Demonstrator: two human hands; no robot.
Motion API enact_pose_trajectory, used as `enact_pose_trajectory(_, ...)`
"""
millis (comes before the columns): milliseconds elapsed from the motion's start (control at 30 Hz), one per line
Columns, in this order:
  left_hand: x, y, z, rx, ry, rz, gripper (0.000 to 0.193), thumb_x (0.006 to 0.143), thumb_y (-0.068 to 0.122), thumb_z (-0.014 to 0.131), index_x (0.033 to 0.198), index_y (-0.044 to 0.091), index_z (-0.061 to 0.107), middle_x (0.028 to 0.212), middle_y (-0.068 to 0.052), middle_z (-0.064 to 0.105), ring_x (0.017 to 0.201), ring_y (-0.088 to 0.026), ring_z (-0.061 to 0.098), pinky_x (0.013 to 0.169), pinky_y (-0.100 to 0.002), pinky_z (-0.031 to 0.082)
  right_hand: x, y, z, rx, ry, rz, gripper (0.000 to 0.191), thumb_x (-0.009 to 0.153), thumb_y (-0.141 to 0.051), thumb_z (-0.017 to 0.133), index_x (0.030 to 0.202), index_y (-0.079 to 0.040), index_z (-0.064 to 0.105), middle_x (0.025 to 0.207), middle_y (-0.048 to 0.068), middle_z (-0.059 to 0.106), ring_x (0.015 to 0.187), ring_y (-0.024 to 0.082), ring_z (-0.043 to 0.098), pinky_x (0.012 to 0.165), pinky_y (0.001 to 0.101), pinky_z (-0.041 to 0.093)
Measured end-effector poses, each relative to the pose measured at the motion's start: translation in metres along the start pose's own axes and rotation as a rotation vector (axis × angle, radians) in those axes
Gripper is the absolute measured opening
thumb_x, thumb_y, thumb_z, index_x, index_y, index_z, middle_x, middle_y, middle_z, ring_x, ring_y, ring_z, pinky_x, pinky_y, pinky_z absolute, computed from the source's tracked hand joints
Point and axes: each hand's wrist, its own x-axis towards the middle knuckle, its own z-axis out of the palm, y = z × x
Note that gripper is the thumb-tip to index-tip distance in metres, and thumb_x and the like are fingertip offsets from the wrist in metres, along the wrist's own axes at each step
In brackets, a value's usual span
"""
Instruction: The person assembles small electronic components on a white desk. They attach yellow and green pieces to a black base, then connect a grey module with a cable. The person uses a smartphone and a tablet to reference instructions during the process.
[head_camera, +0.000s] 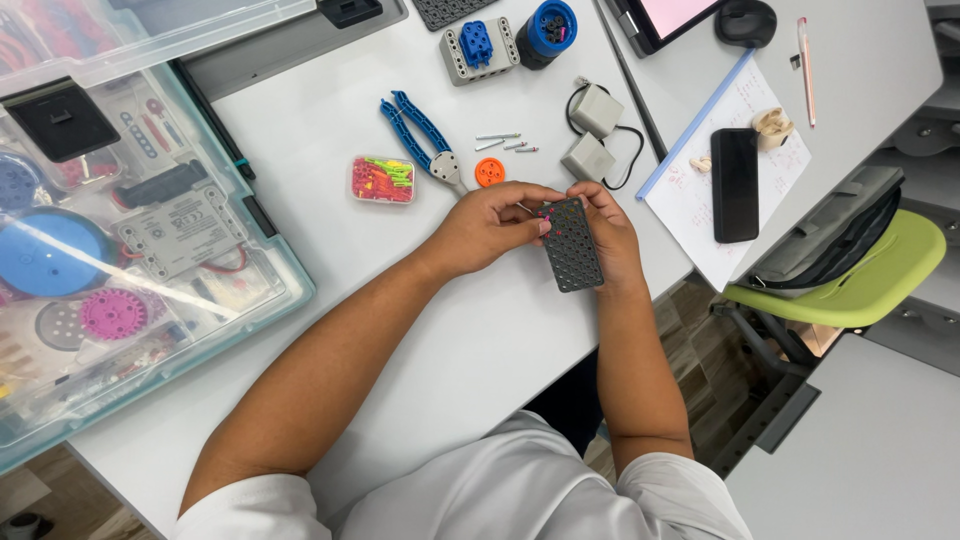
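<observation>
both hands meet over the near middle of the white table (330, 120), holding a dark grey perforated plate (572, 245) just above the tabletop. the right hand (610, 235) wraps the plate's right edge, fingers curled behind it and thumb on the front near the top. the left hand (488, 225) comes in from the left with fingertips pressed together on a small pink pin (546, 212) at the plate's top left corner; a thin metal rod seems to stick out there too, but it is too small to be sure.

just beyond the hands lie an orange round wheel (489, 172), blue-handled pliers (420, 140) and a small clear box of coloured pins (382, 180), with a few short metal axles (505, 142) near them. two grey blocks joined by a black cable (592, 132) sit far right of the hands. further off stand a grey brick with a blue part (479, 48) and a blue and black cylinder (547, 30). at the left a large clear parts case (130, 240) lies open. to the right, a black phone (735, 184) rests on a sheet of paper (690, 200), and a green chair (850, 280) stands beside the table.
</observation>
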Motion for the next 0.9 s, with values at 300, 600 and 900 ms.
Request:
enact_pose_trajectory(300, -0.0005, 0.0017, -0.0005, 0.042, -0.016, -0.011, 0.036, 0.097, 0.004, 0.066, 0.133, 0.002, 0.064, 0.115, -0.008, 0.071, 0.099, -0.012, 0.069, 0.09, -0.028, 0.06, 0.0006, 0.003, -0.0029, -0.039, 0.037, 0.007, 0.013, 0.108, -0.016, 0.056, 0.115, -0.006, 0.06, 0.096, 0.009, 0.072, 0.08, 0.014, 0.073, 0.069, 0.028, 0.062)
enact_pose_trajectory(600, -0.0003, -0.0004, -0.0012, 0.056, -0.021, 0.026, 0.036, 0.096, 0.003, 0.067, 0.133, 0.002, 0.065, 0.115, -0.009, 0.071, 0.097, -0.012, 0.068, 0.089, -0.028, 0.06, -0.0003, 0.0021, -0.0025, -0.041, 0.037, -0.017, 0.011, 0.109, -0.013, 0.054, 0.113, -0.006, 0.061, 0.097, 0.01, 0.072, 0.081, 0.014, 0.073, 0.07, 0.0276, 0.061)
enact_pose_trajectory(900, -0.0013, 0.0014, 0.0002, 0.05, -0.001, 0.043, 0.036, 0.097, 0.004, 0.065, 0.133, 0.002, 0.063, 0.116, -0.008, 0.07, 0.099, -0.011, 0.068, 0.09, -0.028, 0.06, -0.0025, 0.0001, 0.0006, -0.043, 0.044, -0.027, 0.009, 0.109, -0.011, 0.054, 0.111, -0.005, 0.061, 0.097, 0.011, 0.072, 0.081, 0.015, 0.073, 0.069, 0.0284, 0.062)
